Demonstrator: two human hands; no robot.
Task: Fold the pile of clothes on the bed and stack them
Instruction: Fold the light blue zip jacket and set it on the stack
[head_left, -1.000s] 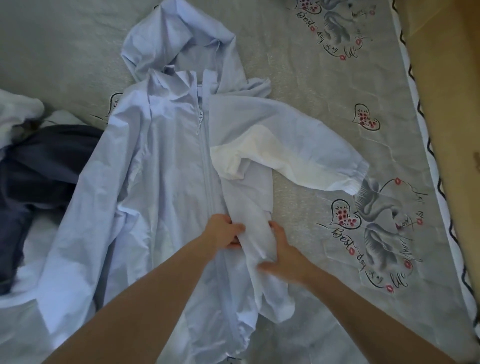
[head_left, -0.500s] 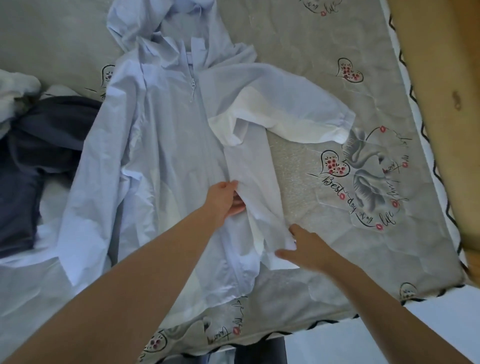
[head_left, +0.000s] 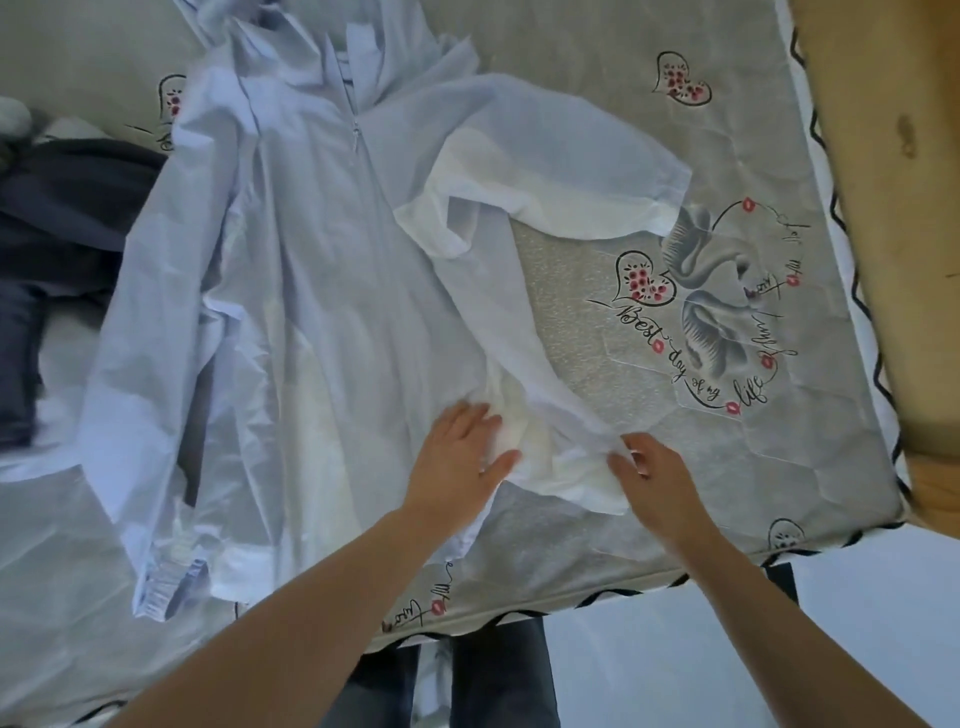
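The left hand (head_left: 462, 457) lies flat, fingers spread, pressing the thin, crinkled pale-blue hooded jacket (head_left: 322, 291) near its hem; the right hand (head_left: 652, 467) pinches the hem's bunched corner. The jacket lies zipped, front up, on the quilted grey bed cover (head_left: 675, 415), dark clothes (head_left: 57, 223) heaped at its left.

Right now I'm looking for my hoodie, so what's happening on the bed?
A person is laying out a pale blue zip hoodie face up on the printed bedcover. The left hand rests flat on its lower front while the right hand pinches the hem corner. It isn't folded yet; one sleeve lies across the bedcover. Dark clothes wait to the left.
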